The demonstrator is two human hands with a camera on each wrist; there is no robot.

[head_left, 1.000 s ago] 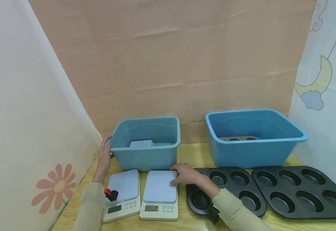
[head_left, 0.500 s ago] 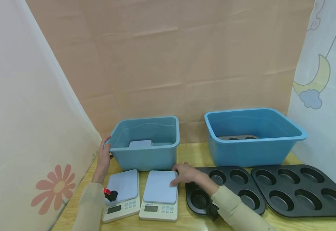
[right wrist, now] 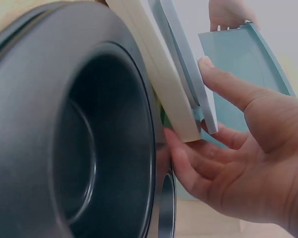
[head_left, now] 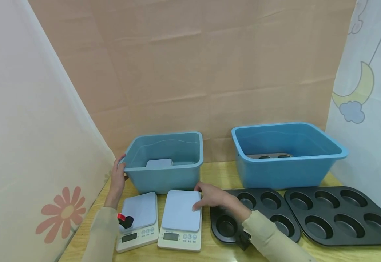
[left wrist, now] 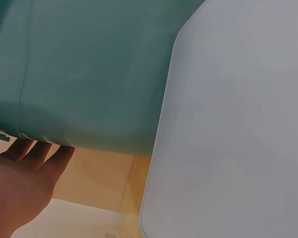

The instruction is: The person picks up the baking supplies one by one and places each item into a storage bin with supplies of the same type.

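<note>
The right hand (head_left: 214, 198) grips the far right edge of the right-hand kitchen scale (head_left: 180, 220): the thumb lies on the grey platform and the fingers curl under the cream base, as the right wrist view shows at the scale (right wrist: 174, 74). This scale sits on the wooden table (head_left: 219, 174) between a second scale (head_left: 138, 222) on its left and a dark muffin tray (head_left: 259, 214) on its right, just in front of the small blue tub (head_left: 165, 174). The left hand (head_left: 118, 178) holds the tub's near left corner, thumb over the rim, fingers (left wrist: 37, 151) under the lip. A further scale lies inside this tub. A larger blue tub (head_left: 285, 171) and another muffin tray (head_left: 341, 214) stand to the right
</note>
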